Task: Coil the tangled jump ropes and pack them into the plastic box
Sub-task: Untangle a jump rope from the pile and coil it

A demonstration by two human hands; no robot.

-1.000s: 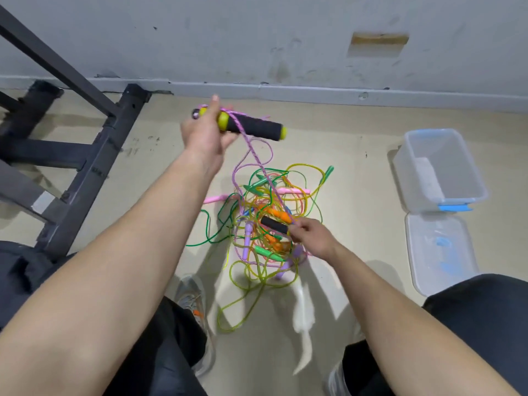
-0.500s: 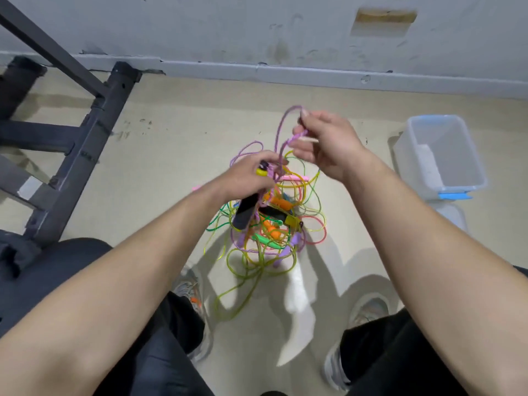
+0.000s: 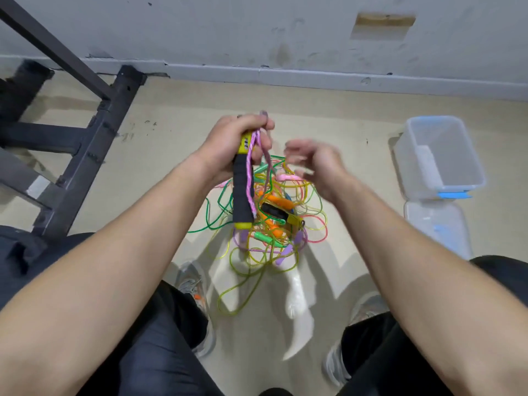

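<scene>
**Grip on the black handle (image 3: 243,192): left hand (image 3: 237,144) full, right hand (image 3: 317,164) free**

Far left, a dark metal frame (image 3: 85,155) stands on the floor (image 3: 177,124) against the wall; its foot reaches toward the skirting. Next to the right, the left hand is raised over the middle of the floor, fingers clenched round the upper end of the black handle, which has yellow caps and hangs nearly upright; folds of pink rope (image 3: 251,178) are caught in the same grasp and lie along the handle, one strand dropping into the heap below. Under both hands the tangled jump ropes (image 3: 274,241) lie in a loose pile on the floor, green, yellow, pink and purple cords crossing over orange and green handles; a second black handle (image 3: 273,210) rests in the middle of the pile. Just right of the left hand, apart from it, the right hand is blurred; its fingers look loosely bent with nothing in them. Far right, well apart from the ropes, the plastic box (image 3: 411,164) sits open on the floor near the wall; its lid (image 3: 437,227) lies flat just in front of it.
</scene>
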